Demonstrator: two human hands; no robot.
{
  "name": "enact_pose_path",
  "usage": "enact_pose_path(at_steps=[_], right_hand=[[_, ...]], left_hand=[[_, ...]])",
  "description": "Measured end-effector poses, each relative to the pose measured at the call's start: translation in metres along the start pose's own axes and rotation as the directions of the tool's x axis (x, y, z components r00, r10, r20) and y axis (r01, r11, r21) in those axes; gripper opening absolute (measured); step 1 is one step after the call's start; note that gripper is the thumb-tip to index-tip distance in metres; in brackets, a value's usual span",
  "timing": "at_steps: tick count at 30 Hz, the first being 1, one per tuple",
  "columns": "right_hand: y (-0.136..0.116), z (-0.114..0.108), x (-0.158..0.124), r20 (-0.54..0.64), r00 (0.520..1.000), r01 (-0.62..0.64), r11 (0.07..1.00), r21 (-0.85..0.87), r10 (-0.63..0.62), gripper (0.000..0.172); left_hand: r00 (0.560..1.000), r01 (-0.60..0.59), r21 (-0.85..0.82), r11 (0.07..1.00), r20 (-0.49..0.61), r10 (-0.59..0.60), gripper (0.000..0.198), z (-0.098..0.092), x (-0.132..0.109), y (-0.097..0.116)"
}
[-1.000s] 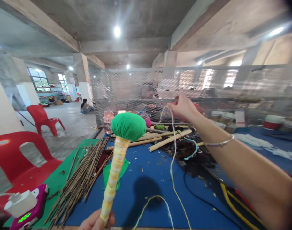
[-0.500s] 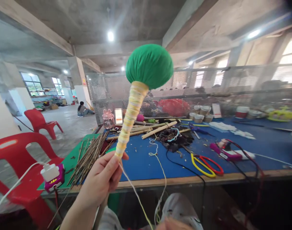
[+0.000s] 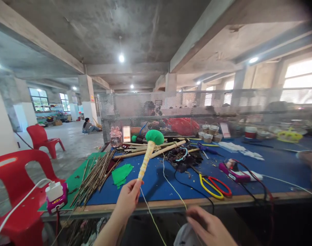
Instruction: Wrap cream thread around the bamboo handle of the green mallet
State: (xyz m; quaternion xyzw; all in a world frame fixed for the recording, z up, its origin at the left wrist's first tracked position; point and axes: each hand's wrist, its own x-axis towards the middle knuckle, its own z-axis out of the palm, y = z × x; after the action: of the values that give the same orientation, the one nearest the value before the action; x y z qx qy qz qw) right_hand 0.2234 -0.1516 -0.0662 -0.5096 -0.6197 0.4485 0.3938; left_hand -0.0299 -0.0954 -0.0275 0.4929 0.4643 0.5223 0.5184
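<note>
My left hand (image 3: pixel 127 200) is closed round the bottom of a stick wrapped in pale yellow yarn (image 3: pixel 145 160), topped by a round green fabric head (image 3: pixel 154 137). It holds the stick upright and tilted right over the front edge of the blue table (image 3: pixel 156 184). A thin yarn strand (image 3: pixel 171 186) runs from the stick down toward my right hand (image 3: pixel 209 229). That hand hangs low in front of the table, blurred, with fingers curled near the strand. Whether it grips the strand is unclear.
A bundle of thin sticks (image 3: pixel 97 174) and a green cloth scrap (image 3: pixel 121 173) lie at left. Yellow and red scissors (image 3: pixel 214 184), a pink tool (image 3: pixel 234 172), bamboo poles (image 3: pixel 168 147) and dark scraps lie on the table. Red chairs (image 3: pixel 20 191) stand left. A person sits behind the mesh fence (image 3: pixel 186 106).
My left hand has lowered the stick and moved it away, so the green head looks smaller. My right hand has come into view at the bottom, near the strand.
</note>
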Motion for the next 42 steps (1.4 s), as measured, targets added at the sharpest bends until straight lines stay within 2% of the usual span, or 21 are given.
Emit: enact_pose_path(at_steps=[1,3,5,7,10,12,15,17,18,20,22,24,27,30,32,33,35,37,42], right_hand=[[-0.010,0.014,0.019,-0.078,0.995,0.067,0.996,0.054,-0.063,0.026],[-0.030,0.042,0.057,-0.035,0.995,0.096,0.963,0.251,-0.090,0.053],[-0.045,0.064,0.093,0.003,0.996,0.079,0.922,0.379,-0.086,0.062],[-0.052,0.075,0.124,-0.053,0.996,0.088,0.888,0.452,-0.071,0.053],[-0.048,0.079,0.156,-0.130,0.991,0.064,0.885,0.460,-0.004,0.025],[-0.040,0.080,0.167,-0.147,0.989,0.050,0.915,0.399,0.010,0.031],[-0.029,0.082,0.171,-0.187,0.982,0.088,0.936,0.340,-0.025,0.028],[-0.030,0.083,0.166,-0.188,0.982,0.106,0.906,0.409,-0.029,0.025],[-0.033,0.083,0.163,-0.150,0.989,0.089,0.879,0.468,-0.021,0.028],[-0.045,0.081,0.153,0.043,0.999,-0.014,0.827,0.562,-0.012,0.032],[-0.058,0.080,0.144,0.290,0.957,-0.143,0.822,0.551,-0.028,0.037],[-0.068,0.081,0.138,0.402,0.916,-0.191,0.858,0.478,-0.020,0.044],[-0.074,0.085,0.138,0.315,0.946,-0.207,0.897,0.391,0.082,0.041],[-0.071,0.088,0.144,0.196,0.966,-0.225,0.918,0.326,0.168,0.027],[-0.067,0.087,0.148,0.152,0.981,-0.165,0.934,0.317,0.122,0.018],[-0.066,0.087,0.150,0.146,0.986,-0.120,0.936,0.330,0.075,0.019],[-0.061,0.085,0.153,0.168,0.986,-0.046,0.928,0.370,-0.018,0.026],[-0.056,0.083,0.156,0.217,0.972,-0.007,0.919,0.393,-0.086,0.032],[-0.049,0.082,0.166,0.386,0.894,0.068,0.920,0.387,-0.228,0.040]], left_hand=[[1.000,-0.021,0.020,1.000,-0.009,0.022,0.050,0.002,0.003,-0.008],[0.996,-0.072,0.070,0.995,-0.039,0.075,0.050,0.003,0.010,-0.018],[0.992,-0.104,0.108,0.989,-0.058,0.111,0.050,0.001,0.019,-0.023],[0.991,-0.115,0.113,0.987,-0.057,0.122,0.050,-0.001,0.028,-0.022],[0.996,-0.083,0.041,0.996,-0.037,0.085,0.049,-0.001,0.042,-0.016],[0.999,-0.035,-0.030,0.999,-0.025,0.035,0.048,0.002,0.049,-0.011],[0.999,0.032,-0.098,0.995,0.003,-0.032,0.047,0.007,0.053,-0.006],[0.998,0.058,-0.109,0.992,0.006,-0.058,0.047,0.010,0.054,-0.005],[0.998,0.060,-0.106,0.993,-0.009,-0.061,0.046,0.011,0.054,-0.006],[0.998,0.024,-0.072,0.997,-0.056,-0.028,0.044,0.011,0.054,-0.007],[0.994,-0.057,0.001,0.998,-0.095,0.057,0.040,0.010,0.054,-0.009],[0.983,-0.140,0.095,0.986,-0.105,0.150,0.036,0.007,0.055,-0.011],[0.975,-0.173,0.189,0.967,-0.109,0.195,0.034,0.003,0.055,-0.015],[0.993,-0.050,0.128,0.990,-0.098,0.063,0.038,0.003,0.053,-0.018],[0.996,0.045,-0.003,0.999,-0.073,-0.045,0.042,0.004,0.051,-0.019],[0.995,0.074,-0.075,0.994,-0.059,-0.079,0.044,0.005,0.050,-0.018],[0.995,0.089,-0.187,0.978,-0.033,-0.097,0.044,0.005,0.047,-0.017],[0.995,0.091,-0.228,0.970,-0.008,-0.095,0.039,0.005,0.045,-0.015],[0.997,0.072,-0.244,0.967,0.009,-0.072,0.024,-0.001,0.042,-0.013]])
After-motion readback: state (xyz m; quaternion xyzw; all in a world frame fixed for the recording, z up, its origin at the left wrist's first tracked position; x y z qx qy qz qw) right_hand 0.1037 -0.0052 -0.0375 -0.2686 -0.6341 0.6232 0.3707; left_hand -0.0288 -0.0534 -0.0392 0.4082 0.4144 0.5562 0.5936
